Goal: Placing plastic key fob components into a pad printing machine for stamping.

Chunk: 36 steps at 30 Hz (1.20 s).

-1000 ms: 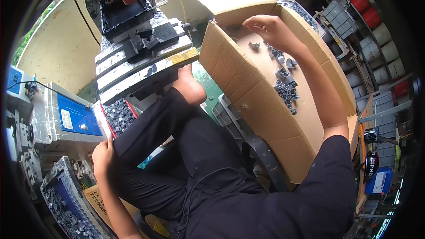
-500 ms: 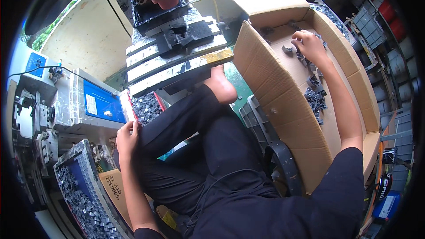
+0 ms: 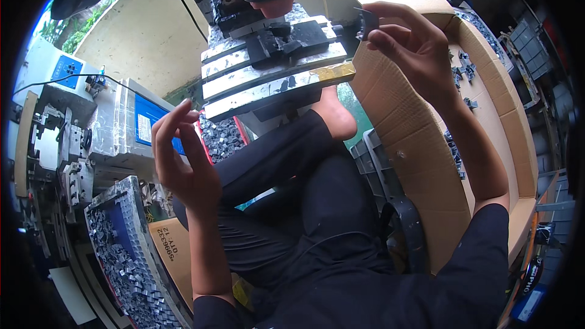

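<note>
Near left: tray [image 3: 131,268] of small dark parts. Left hand [image 3: 183,158] raised w/ fingers spread, holding nothing. Far centre: machine [image 3: 274,42]. Right hand [image 3: 408,42] pinches a small dark part [image 3: 365,22] at fingertips, just left of cardboard box [image 3: 420,164] w/ more parts.

Gap between hands open — press [image 3: 274,42] ahead.

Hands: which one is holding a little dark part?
The right hand pinches a small dark part above the cardboard box. The left hand is open, holding nothing.
</note>
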### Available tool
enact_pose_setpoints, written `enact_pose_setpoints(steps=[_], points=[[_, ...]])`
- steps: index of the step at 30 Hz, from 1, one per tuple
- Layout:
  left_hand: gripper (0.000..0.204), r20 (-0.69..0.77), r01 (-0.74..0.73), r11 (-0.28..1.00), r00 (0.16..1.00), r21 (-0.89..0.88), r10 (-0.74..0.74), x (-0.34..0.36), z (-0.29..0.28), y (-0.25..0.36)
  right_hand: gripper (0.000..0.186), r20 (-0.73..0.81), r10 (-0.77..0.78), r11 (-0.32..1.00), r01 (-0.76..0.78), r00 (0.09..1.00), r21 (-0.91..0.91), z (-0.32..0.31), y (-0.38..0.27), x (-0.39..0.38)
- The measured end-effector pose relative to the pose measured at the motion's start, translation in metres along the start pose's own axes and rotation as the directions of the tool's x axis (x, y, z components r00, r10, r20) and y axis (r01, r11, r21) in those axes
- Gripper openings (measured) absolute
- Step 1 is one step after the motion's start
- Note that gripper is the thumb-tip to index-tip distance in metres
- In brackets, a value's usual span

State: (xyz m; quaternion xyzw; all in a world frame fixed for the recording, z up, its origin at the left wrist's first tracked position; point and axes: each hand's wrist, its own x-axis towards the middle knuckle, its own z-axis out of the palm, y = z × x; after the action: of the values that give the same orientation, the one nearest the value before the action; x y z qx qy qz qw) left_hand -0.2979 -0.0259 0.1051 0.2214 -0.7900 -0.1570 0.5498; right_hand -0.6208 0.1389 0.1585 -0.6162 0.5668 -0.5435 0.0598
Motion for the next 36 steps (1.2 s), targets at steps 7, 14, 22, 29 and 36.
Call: enact_pose_setpoints(steps=[7,14,22,29,36], points=[[0.035,0.267,0.084,0.981,0.963,-0.175,-0.035,0.059,0.048,0.022,0.043,0.069,-0.178,0.970,0.187,0.982,-0.158,0.031,-0.010,0.006],[0.035,0.337,0.275,0.934,0.922,-0.226,-0.190,0.079,0.068,0.018,0.048,0.113,-0.264,0.922,0.285,0.958,-0.262,0.039,-0.024,-0.009],[0.032,0.330,0.300,0.927,0.919,-0.225,-0.218,0.071,0.069,0.013,0.036,0.281,-0.351,0.844,0.432,0.893,-0.319,0.043,-0.022,-0.009],[0.044,0.360,0.308,0.929,0.906,-0.205,-0.221,0.071,0.069,0.013,0.034,0.330,-0.375,0.790,0.484,0.867,-0.376,0.052,-0.020,0.001],[0.043,0.355,0.293,0.933,0.912,-0.209,-0.207,0.071,0.071,0.012,0.035,0.336,-0.368,0.804,0.478,0.867,-0.354,0.051,-0.021,0.002]])
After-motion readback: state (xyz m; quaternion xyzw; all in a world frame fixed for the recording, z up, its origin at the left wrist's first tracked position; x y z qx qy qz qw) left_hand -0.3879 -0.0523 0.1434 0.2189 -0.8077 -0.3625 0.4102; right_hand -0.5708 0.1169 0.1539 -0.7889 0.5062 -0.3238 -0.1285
